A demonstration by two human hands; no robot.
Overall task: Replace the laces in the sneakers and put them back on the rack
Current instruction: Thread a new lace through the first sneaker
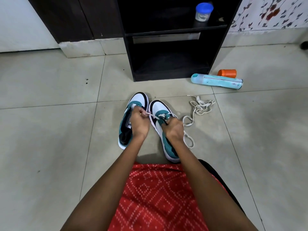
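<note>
Single head-worn wide-angle cam looked fwd & down over the lap (pixel 158 197) at the floor (pixel 50 130); sneakers (pixel 158 108) close, centre; rack (pixel 129 55) far, upper centre.

Both bare forearms reach forward, fingers curled. The left hand (pixel 139 125) pinches a white flat lace (pixel 152 115) just left of the teal-and-white sneaker (pixel 158 106); the right hand (pixel 174 129) pinches that lace over the sneaker's middle.

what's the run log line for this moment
step: lacing teal-and-white sneaker | left hand: pinches white lace | right hand: grips lace
</note>
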